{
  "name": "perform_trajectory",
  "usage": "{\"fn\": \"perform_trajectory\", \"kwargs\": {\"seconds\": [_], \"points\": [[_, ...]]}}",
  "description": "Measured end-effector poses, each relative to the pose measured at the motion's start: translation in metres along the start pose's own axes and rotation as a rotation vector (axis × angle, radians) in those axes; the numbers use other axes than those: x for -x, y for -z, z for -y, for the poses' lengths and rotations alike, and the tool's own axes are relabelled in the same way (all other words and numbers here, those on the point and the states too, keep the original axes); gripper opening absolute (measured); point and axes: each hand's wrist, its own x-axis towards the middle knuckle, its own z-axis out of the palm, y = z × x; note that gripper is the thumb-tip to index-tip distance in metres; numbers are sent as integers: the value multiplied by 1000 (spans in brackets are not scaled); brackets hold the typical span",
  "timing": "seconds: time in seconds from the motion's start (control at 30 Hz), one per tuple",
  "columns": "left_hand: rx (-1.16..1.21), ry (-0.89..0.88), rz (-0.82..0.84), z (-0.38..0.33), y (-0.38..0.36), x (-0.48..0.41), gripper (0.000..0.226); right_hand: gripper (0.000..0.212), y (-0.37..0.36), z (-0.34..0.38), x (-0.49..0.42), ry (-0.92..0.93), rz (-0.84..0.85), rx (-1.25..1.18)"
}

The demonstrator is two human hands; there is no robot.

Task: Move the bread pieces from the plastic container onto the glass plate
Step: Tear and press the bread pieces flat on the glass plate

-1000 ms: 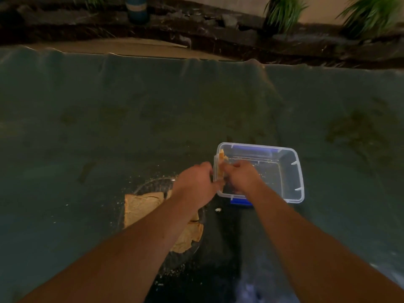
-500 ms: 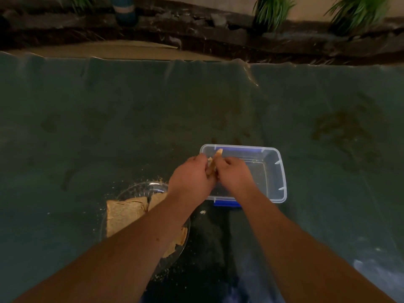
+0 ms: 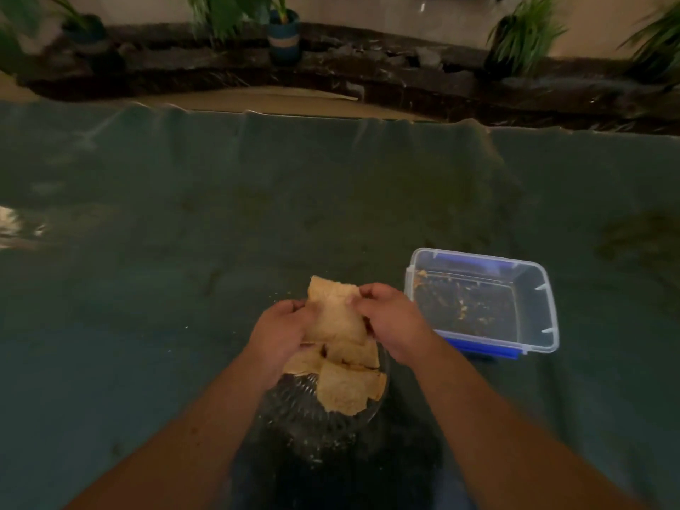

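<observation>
A tan bread piece (image 3: 333,312) is held flat between both hands just above the far edge of the glass plate (image 3: 294,410). My left hand (image 3: 279,331) grips its left side and my right hand (image 3: 392,322) grips its right side. Several other bread pieces (image 3: 342,384) lie piled on the plate below. The clear plastic container (image 3: 535,288) with blue clips sits to the right on the cloth, holding only crumbs.
A dark green cloth (image 3: 184,252) covers the whole table, with crumbs scattered near the plate. Beyond the far edge runs a dark stone ledge with potted plants (image 3: 283,35). A pale reflection (image 3: 11,226) shows at the far left.
Both hands lifted the bread piece out of the container and carried it left, over the plate. The container now holds only crumbs.
</observation>
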Motion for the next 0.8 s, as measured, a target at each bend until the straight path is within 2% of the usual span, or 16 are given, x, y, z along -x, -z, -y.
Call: {"fn": "perform_trajectory", "kwargs": {"seconds": [0.1, 0.2, 0.37, 0.5, 0.57, 0.63, 0.7, 0.8], "points": [[-241, 31, -75, 34, 41, 1, 21, 14, -37, -15, 6, -33, 52, 225], [-466, 96, -101, 68, 65, 1, 24, 18, -67, -40, 15, 23, 114, 514], [-737, 75, -71, 92, 72, 5, 23, 6, -92, -58, 24, 114, 49, 739], [-922, 13, -93, 85, 63, 9, 31, 16, -94, -53, 27, 183, 28, 881], [-959, -79, -123, 82, 59, 14, 39, 19, -85, -52, 33, 254, -20, 939], [-1108, -328, -88, 82, 53, 17, 47, 26, -70, -57, 38, 349, -92, 1014], [-1267, -571, 20, 84, 43, 18, 60, 39, -53, -69, 43, 382, -97, 1143], [-1415, -633, 121, 85, 28, 14, 76, 56, -35, -89, 44, 339, 7, 1251]]}}
